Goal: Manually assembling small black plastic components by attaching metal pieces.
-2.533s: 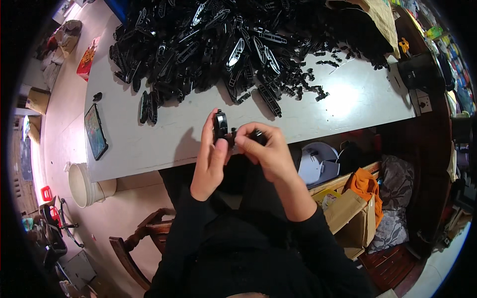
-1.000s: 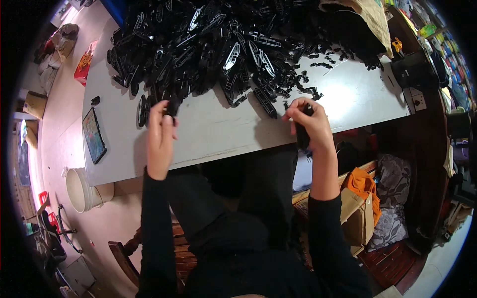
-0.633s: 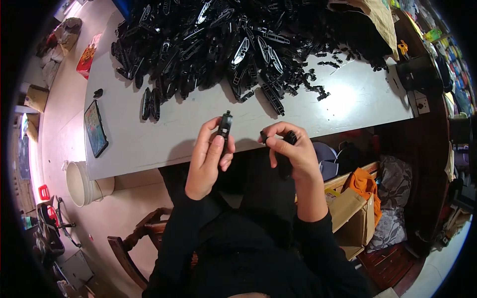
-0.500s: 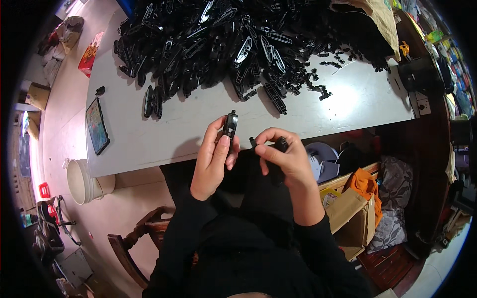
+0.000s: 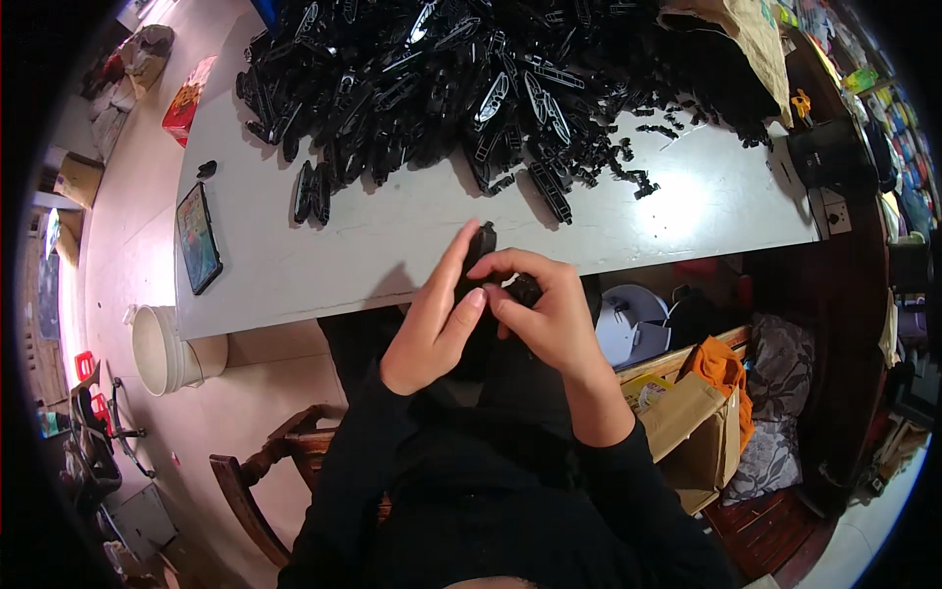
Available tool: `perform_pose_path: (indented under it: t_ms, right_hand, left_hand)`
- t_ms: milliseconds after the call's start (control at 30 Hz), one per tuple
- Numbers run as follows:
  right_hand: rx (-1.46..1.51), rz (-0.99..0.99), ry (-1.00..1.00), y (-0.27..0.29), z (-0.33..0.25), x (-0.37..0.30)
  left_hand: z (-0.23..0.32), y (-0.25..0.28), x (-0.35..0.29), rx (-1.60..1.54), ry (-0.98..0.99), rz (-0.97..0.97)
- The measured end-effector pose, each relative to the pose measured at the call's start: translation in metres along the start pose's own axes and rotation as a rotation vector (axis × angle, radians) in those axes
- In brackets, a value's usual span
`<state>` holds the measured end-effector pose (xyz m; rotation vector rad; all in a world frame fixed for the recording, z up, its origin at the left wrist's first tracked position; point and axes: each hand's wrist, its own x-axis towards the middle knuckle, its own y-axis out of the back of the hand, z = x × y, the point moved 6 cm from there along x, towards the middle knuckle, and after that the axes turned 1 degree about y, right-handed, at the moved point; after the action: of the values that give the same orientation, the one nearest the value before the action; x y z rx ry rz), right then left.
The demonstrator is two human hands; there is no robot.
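Just off the table's front edge my two hands meet. My left hand (image 5: 432, 319) is closed around a long black plastic part (image 5: 482, 245), whose tip stands up above the fingers. My right hand (image 5: 545, 309) presses thumb and forefinger against the near side of that part; whatever small piece is in the pinch is hidden. A second dark piece (image 5: 523, 288) sits in the curl of my right fingers. At the back of the table lies a big heap of similar long black plastic parts (image 5: 412, 108), with small black clips (image 5: 638, 177) strewn at its right.
A phone (image 5: 198, 239) lies at the left of the white table (image 5: 373, 250), near a small black object (image 5: 206, 169). On the floor stand a white bucket (image 5: 162, 348) and a wooden chair (image 5: 257, 471). An open cardboard box (image 5: 702, 432) is at my right.
My right hand has moved left with the small black piece, up against the long part in my left hand. The long part has turned and is now mostly covered by fingers.
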<state>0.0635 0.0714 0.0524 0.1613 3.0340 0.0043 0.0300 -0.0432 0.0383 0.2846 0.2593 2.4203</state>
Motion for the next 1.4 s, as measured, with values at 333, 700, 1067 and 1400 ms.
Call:
perform_pose_path:
  t_ms: [333, 700, 1067, 1400]
  right_hand:
    - [0.355, -0.091, -0.163, -0.008, 0.036, 0.0]
    - [-0.02, 0.037, 0.036, 0.039, 0.054, 0.006]
    - [-0.957, 0.588, 0.249, 0.135, 0.047, 0.059]
    - [-0.672, 0.703, 0.166, 0.15, 0.04, 0.047]
  left_hand:
    - [-0.003, -0.008, -0.02, -0.203, 0.23, -0.102]
    - [-0.021, 0.094, -0.018, 0.81, -0.012, 0.342]
    - [-0.054, 0.132, 0.009, 1.062, 0.057, 0.546]
    - [-0.07, 0.157, -0.011, 0.99, 0.1, 0.577]
